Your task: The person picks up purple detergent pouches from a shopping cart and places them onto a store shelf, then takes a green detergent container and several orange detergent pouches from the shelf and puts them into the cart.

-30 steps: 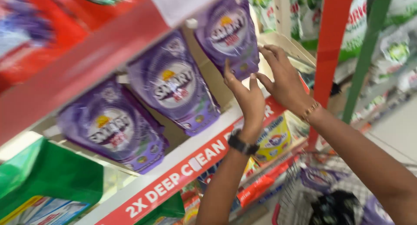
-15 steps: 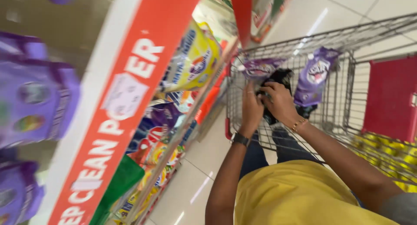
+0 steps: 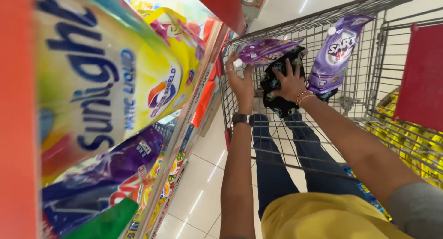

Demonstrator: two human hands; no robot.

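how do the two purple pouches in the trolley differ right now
The near purple pouch lies roughly flat at the trolley rim, held by the left hand; the far purple pouch stands upright against the wire wall, with no hand on it. The far one shows its front label; the near one shows mostly an edge-on face. The right hand rests on a dark bag between them. Both are glossy purple refill pouches.

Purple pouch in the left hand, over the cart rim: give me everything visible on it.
The purple glossy plastic refill pouch is a soft, flat bag with a white screw cap at its left end and a light printed label on its face. It lies nearly flat, tipped slightly, over the near rim of the wire shopping cart. The left hand grips it from below at the cap end; the right hand rests just under it on a dark patterned bag. Its far end is blurred.
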